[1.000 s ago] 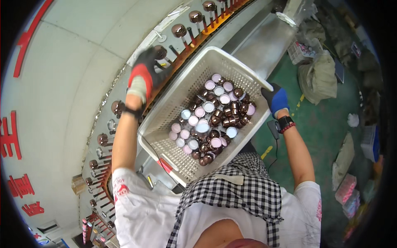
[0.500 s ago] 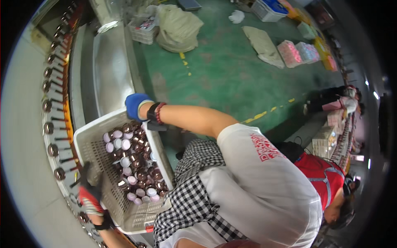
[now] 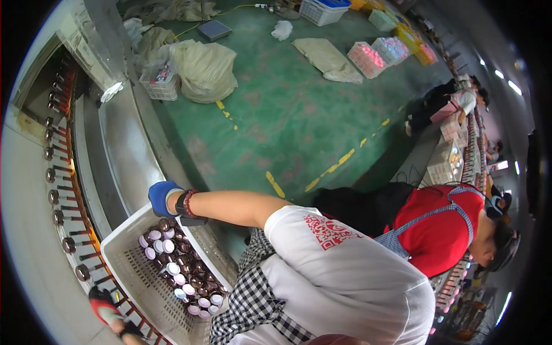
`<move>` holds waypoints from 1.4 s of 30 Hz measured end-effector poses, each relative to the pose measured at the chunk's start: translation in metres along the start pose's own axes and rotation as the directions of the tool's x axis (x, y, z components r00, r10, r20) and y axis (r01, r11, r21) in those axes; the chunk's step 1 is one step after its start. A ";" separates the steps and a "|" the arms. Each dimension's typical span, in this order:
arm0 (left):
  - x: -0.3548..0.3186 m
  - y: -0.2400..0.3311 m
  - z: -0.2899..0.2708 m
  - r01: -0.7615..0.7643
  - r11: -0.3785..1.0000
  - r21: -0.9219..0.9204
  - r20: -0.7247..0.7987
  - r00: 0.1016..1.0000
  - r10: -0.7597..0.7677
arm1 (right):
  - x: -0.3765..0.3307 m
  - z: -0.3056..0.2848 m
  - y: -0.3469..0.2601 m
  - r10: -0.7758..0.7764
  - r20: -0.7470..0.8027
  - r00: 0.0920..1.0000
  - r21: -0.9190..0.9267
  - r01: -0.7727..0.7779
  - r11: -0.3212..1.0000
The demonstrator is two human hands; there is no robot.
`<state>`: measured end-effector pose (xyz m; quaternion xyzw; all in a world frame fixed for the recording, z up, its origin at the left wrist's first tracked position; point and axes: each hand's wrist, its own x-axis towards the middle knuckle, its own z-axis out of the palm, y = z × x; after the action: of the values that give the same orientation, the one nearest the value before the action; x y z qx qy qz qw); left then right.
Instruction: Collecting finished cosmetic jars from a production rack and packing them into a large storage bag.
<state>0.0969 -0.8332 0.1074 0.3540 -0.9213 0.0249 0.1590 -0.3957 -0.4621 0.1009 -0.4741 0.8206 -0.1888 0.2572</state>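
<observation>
A white plastic basket [image 3: 129,230] stands tilted in front of me, partly filled with glossy brown round caps [image 3: 198,275], several turned to show pale pink or white undersides. My right hand [image 3: 164,198], in a blue glove, is closed over the basket's far corner. My left hand [image 3: 104,306], in a red and black glove, is beyond the basket's left side, beside a line of upright rods. Its dark fingers are blurred, so whether they hold anything is unclear. Similar brown round caps [image 3: 68,245] sit on the rods along the line, one close above my left fingertips.
A metal chute [image 3: 129,144] runs beyond the basket. Across the green floor [image 3: 276,115] are a large beige sack [image 3: 204,69], a flat sack [image 3: 328,59] and crates with pink pieces [image 3: 368,58]. A co-worker in red [image 3: 440,230] bends close on my right.
My left hand has moved off the basket's left edge, outward to the rods. My right hand stays on the basket corner. The view has shifted, showing more of the co-worker in red.
</observation>
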 end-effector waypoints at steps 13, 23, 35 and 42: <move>-0.094 0.310 -0.076 0.167 0.852 -0.495 0.596 0.779 0.193 | 0.022 -0.003 -0.018 -0.135 -0.017 0.991 -0.182 0.130 0.975; -0.014 0.301 -0.085 0.109 0.830 -0.546 0.448 0.875 0.180 | 0.011 -0.037 0.033 -0.253 -0.038 0.967 0.373 0.248 0.894; 0.083 0.157 -0.113 0.797 0.601 -0.058 0.634 0.494 -0.595 | 0.007 -0.043 0.019 -0.211 0.023 0.977 0.325 0.192 0.926; 0.013 0.292 -0.148 0.052 0.950 -0.308 0.244 0.969 0.026 | 0.005 -0.044 0.016 -0.221 -0.028 0.975 0.314 0.219 0.924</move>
<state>-0.0640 -0.5996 0.2715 0.3310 -0.9238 -0.1660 0.0979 -0.4356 -0.4563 0.1258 -0.5167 0.7207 -0.3429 0.3098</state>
